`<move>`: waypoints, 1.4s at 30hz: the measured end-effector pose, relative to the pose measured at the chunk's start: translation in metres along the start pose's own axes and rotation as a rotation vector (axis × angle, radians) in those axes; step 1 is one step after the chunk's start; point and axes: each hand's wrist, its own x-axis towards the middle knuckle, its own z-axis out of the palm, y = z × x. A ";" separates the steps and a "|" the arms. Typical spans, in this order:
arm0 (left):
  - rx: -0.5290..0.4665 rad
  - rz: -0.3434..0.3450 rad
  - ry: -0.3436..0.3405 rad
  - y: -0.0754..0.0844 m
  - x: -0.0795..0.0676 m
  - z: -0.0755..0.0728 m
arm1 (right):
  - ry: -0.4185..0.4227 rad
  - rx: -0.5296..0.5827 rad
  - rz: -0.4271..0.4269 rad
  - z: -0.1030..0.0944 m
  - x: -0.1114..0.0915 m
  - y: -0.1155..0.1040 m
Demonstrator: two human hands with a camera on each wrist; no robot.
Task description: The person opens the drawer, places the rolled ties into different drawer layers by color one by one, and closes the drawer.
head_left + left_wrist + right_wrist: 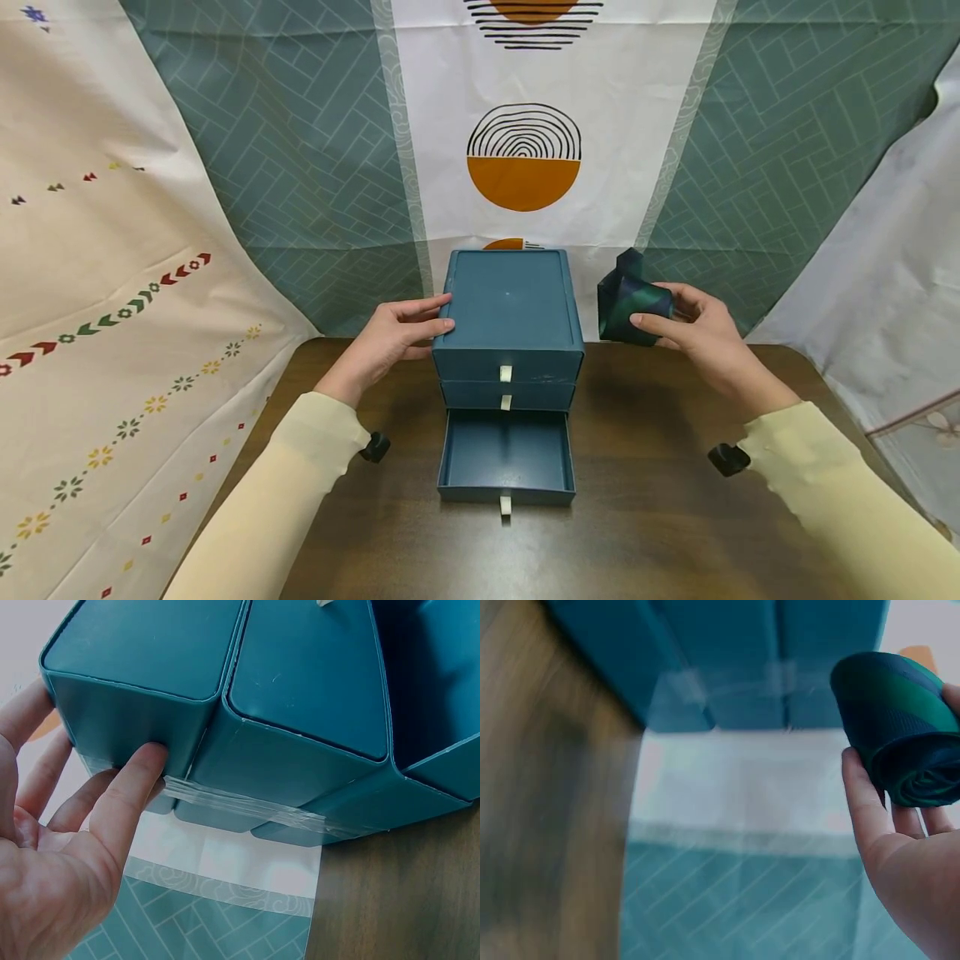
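A blue three-drawer cabinet (510, 302) stands on the table, its bottom drawer (507, 495) pulled out with nothing lying inside. My left hand (384, 340) rests against the cabinet's upper left side; its extended fingers touch the side wall in the left wrist view. To the right of the cabinet, my right hand (701, 327) grips a rolled necktie (636, 307) between thumb and fingers, held above the table. The right wrist view shows the necktie (891, 701) as a green and navy striped roll, its spiral end facing the camera.
The two upper drawers (472, 367) are closed, with small white pull tabs. Clear tape (247, 804) runs along the cabinet's side. The brown table (645, 500) meets a patterned cloth backdrop (315, 183) at the back, with more cloth hanging at both sides.
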 end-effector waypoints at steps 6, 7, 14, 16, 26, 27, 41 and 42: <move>0.002 0.009 -0.004 -0.001 0.000 0.000 | 0.019 0.133 -0.126 0.019 -0.012 -0.025; 0.002 0.009 -0.004 -0.001 0.000 0.000 | 0.018 0.147 -0.145 0.022 -0.014 -0.029; 0.002 0.009 -0.001 -0.001 -0.001 0.000 | -0.072 0.243 -0.261 0.044 -0.030 -0.055; -0.001 0.005 -0.004 0.000 -0.002 0.000 | -0.119 0.273 -0.305 0.050 -0.035 -0.059; 0.000 -0.015 -0.023 0.020 -0.015 0.005 | -0.266 0.161 -0.318 0.084 -0.057 -0.058; 0.000 -0.012 -0.025 0.019 -0.015 0.005 | -0.269 0.125 -0.310 0.088 -0.059 -0.055; -0.005 0.017 -0.006 0.000 -0.002 0.000 | -0.334 -0.068 -0.259 0.141 -0.066 -0.020; -0.003 0.018 -0.002 0.000 -0.002 0.000 | -0.341 -0.073 -0.254 0.145 -0.067 -0.020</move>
